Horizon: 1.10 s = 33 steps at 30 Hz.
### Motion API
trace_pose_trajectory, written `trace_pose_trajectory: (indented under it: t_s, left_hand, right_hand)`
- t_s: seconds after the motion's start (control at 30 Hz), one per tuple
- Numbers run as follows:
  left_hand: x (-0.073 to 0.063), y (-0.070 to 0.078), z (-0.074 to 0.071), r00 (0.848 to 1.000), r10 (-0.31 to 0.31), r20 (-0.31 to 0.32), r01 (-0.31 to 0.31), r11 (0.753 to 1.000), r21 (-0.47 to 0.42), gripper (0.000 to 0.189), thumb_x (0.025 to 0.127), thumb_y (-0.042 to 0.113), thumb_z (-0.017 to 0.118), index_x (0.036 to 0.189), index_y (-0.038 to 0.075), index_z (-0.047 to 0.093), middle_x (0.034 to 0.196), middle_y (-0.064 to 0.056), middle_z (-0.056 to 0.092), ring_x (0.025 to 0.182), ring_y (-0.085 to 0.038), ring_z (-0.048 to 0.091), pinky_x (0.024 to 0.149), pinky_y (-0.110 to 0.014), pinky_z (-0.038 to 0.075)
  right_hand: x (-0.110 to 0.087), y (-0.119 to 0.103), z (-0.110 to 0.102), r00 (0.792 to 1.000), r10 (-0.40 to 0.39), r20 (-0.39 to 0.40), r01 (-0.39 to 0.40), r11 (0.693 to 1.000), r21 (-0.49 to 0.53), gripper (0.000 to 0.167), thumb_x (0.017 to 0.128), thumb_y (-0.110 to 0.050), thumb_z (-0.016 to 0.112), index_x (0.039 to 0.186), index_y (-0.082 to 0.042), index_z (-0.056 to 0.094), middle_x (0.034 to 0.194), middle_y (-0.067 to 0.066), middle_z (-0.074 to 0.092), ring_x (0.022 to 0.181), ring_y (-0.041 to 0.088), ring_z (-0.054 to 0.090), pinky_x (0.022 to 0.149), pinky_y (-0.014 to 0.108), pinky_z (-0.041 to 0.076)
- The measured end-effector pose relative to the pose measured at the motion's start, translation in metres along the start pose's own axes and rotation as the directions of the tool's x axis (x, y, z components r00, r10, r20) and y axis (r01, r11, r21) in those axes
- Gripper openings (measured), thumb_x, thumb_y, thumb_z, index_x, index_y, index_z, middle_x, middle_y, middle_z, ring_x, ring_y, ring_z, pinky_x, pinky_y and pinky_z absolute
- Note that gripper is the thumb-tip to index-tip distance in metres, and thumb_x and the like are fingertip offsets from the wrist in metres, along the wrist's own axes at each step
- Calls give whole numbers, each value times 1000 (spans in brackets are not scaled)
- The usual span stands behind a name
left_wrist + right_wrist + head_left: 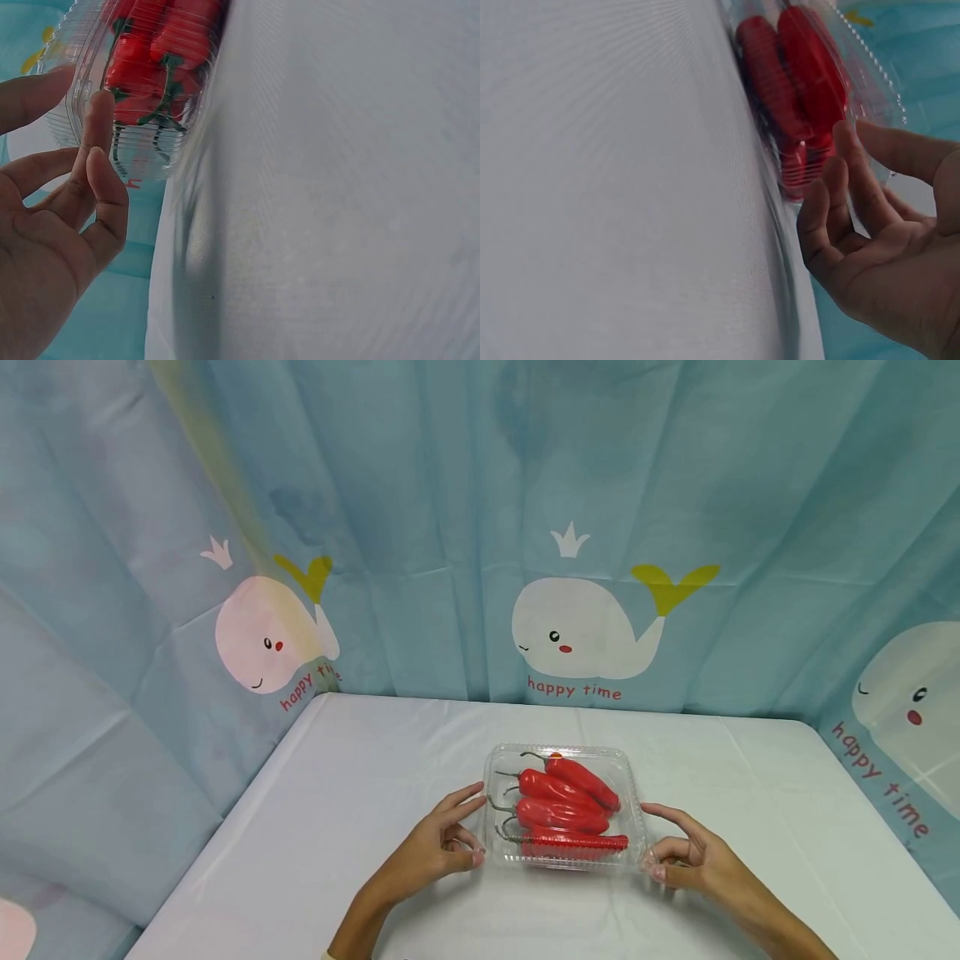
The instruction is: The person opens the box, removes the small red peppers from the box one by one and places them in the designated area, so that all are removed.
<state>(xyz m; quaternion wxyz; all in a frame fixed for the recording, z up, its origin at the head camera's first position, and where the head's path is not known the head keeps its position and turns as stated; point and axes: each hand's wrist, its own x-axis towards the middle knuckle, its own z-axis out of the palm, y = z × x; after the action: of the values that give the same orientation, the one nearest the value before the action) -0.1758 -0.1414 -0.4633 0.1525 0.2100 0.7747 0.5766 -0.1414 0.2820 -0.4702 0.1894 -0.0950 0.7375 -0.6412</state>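
Left hand (429,850): at the left side of the plastic box (564,862); thumb and fingers pinch the rim near the front left corner. Right hand (705,860): at the right side; thumb and a finger pinch the rim near the front right corner, index finger extended toward the right edge.

Box: stands on the table between both hands. Clear, shiny, with ribbed walls and a beaded rim. The lid lies over the base; whether it is latched cannot be told. The plastic stands between the fingers and the red peppers (562,816) inside, and the ribbed front partly blurs the nearest pepper.

Peppers: at least four, glossy, bright red, tapering, with thin, curved green stems (167,88).

Orientation: the box's long axis runs left to right. Stems point left; tips point right. The front pepper lies nearly parallel to the front edge; the rear ones slant, tips nearer the person.

Surroundings: a smooth white cloth (375,760) covers the table. Beyond its far edge and at both sides hangs a blue curtain (450,485), creased, printed with white whales (573,631) and red lettering (574,688).
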Motion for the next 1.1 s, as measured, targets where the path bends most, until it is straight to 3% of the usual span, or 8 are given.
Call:
trace_pose_trajectory:
  t_s: [0.5, 1.1]
  left_hand:
    - [-1, -1, 1, 1000, -2, -28, 3, 999, 44, 78, 92, 12, 77, 162, 8, 43, 173, -1, 29, 121, -28, 61, 94, -29, 58]
    - [-3, -2, -3, 1000, 0, -17, -1, 999, -41, 83, 96, 18, 77, 167, 21, 35, 171, -10, 30, 128, -31, 64, 96, -30, 59]
  right_hand:
    - [-1, -2, -2, 998, -31, 49, 30, 1000, 7, 72, 104, -6, 62, 166, -13, 26, 117, 11, 71, 97, 19, 69, 79, 39, 64]
    - [-3, -10, -2, 1000, 7, -26, -8, 999, -43, 70, 102, -10, 66, 164, -13, 34, 131, 20, 63, 103, 22, 67, 80, 44, 65]
